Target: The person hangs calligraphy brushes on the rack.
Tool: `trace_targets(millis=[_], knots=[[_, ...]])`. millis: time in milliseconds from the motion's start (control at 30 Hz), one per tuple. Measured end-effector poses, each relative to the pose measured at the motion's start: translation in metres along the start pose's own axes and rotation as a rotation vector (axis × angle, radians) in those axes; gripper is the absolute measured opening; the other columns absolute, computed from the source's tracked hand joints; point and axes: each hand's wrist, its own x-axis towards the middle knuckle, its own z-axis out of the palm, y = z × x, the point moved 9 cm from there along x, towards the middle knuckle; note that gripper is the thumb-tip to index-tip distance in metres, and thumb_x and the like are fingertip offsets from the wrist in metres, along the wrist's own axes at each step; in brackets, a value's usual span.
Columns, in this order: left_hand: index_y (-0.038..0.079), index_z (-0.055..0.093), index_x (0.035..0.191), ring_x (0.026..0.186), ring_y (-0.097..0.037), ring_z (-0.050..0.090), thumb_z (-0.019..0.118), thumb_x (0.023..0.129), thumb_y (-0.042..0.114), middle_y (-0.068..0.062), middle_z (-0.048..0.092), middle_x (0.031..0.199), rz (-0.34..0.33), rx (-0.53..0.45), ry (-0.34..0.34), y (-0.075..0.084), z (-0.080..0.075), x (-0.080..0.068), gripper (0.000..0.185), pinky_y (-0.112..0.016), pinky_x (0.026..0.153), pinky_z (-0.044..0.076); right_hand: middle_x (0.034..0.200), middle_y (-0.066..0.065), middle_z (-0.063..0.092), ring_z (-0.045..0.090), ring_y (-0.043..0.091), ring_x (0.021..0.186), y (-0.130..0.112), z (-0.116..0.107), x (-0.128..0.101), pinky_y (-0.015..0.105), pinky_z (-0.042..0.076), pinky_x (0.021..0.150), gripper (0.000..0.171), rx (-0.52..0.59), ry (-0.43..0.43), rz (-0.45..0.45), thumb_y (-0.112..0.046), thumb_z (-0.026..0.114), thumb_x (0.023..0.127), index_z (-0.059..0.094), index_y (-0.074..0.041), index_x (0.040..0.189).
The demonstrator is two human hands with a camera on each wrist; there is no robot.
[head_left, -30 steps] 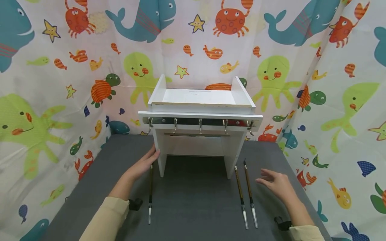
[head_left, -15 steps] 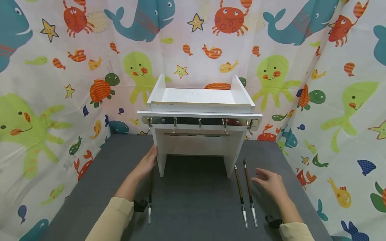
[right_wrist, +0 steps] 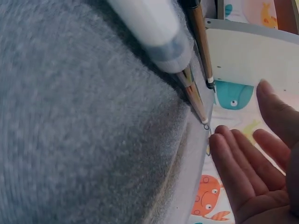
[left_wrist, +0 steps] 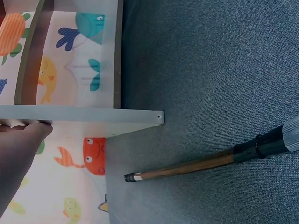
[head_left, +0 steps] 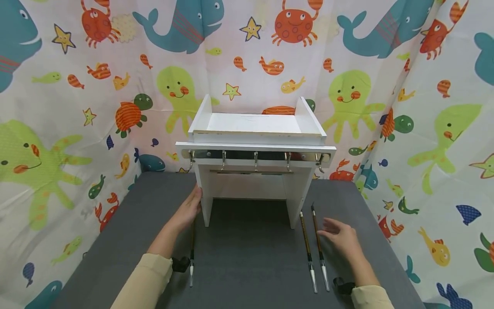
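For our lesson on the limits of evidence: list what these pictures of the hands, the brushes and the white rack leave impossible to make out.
- Left brush: in the head view the left hand covers its upper end.
- Right hand: whether it touches the two brushes; the right wrist view is blurred.
- White rack: its back is hidden by its own shelf in the head view.
- Left fingertips: the left wrist view cuts them off at the edge.

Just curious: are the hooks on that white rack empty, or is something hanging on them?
Empty: nothing hangs from the hooks on the white rack.
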Motion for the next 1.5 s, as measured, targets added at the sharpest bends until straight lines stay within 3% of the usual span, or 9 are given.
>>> trace_targets(millis=[233, 533, 833, 1033, 1200, 1500], knots=[[0.037, -0.011, 0.161, 0.156, -0.034, -0.007, 0.016, 0.104, 0.062, -0.004, -0.014, 0.17, -0.035, -0.044, 0.002, -0.005, 0.0, 0.003, 0.068, -0.065, 0.12, 0.009, 0.13, 0.022, 0.067, 0.067, 0.037, 0.115, 0.007, 0.009, 0.004, 0.054, 0.054, 0.095, 0.063, -0.001, -0.031, 0.046, -0.029, 0.08, 0.089, 0.057, -0.004, 0.142], [0.028, -0.013, 0.162, 0.156, -0.035, -0.009, 0.017, 0.106, 0.058, -0.007, -0.016, 0.169, -0.043, -0.07, -0.006, -0.005, 0.0, 0.001, 0.07, -0.064, 0.121, 0.008, 0.129, 0.022, 0.067, 0.068, 0.036, 0.115, 0.017, 0.018, 0.011, 0.055, 0.054, 0.094, 0.066, 0.004, -0.048, 0.109, -0.024, 0.083, 0.086, 0.055, -0.002, 0.142], [0.029, -0.012, 0.162, 0.156, -0.036, -0.008, 0.018, 0.106, 0.059, -0.009, -0.014, 0.17, -0.046, -0.093, -0.01, -0.002, 0.001, 0.002, 0.07, -0.064, 0.121, 0.007, 0.128, 0.025, 0.066, 0.069, 0.037, 0.111, 0.015, 0.023, 0.01, 0.05, 0.057, 0.089, 0.061, 0.037, -0.055, 0.125, -0.017, 0.084, 0.084, 0.059, 0.003, 0.136], [0.029, -0.012, 0.162, 0.156, -0.037, -0.007, 0.019, 0.106, 0.057, -0.009, -0.013, 0.17, -0.044, -0.091, -0.029, -0.001, 0.001, 0.0, 0.07, -0.063, 0.122, 0.006, 0.116, 0.024, 0.071, 0.07, 0.035, 0.103, 0.012, 0.024, 0.011, 0.045, 0.058, 0.083, 0.057, 0.022, -0.025, 0.15, -0.016, 0.088, 0.078, 0.064, 0.005, 0.126], [0.027, -0.01, 0.163, 0.156, -0.036, -0.006, 0.019, 0.106, 0.058, -0.008, -0.012, 0.17, -0.048, -0.1, -0.013, -0.003, -0.001, -0.002, 0.071, -0.062, 0.122, 0.006, 0.109, 0.022, 0.073, 0.07, 0.035, 0.097, 0.007, 0.022, 0.013, 0.046, 0.057, 0.079, 0.055, -0.012, -0.026, 0.152, -0.013, 0.086, 0.079, 0.064, 0.005, 0.126], [0.024, -0.01, 0.163, 0.156, -0.036, -0.005, 0.022, 0.105, 0.061, -0.009, -0.012, 0.17, -0.073, -0.11, -0.01, -0.006, 0.001, 0.0, 0.076, -0.059, 0.124, 0.007, 0.112, 0.024, 0.072, 0.072, 0.03, 0.093, 0.02, 0.021, 0.007, 0.042, 0.06, 0.078, 0.054, 0.135, -0.015, 0.196, -0.004, 0.079, 0.085, 0.059, 0.005, 0.133]])
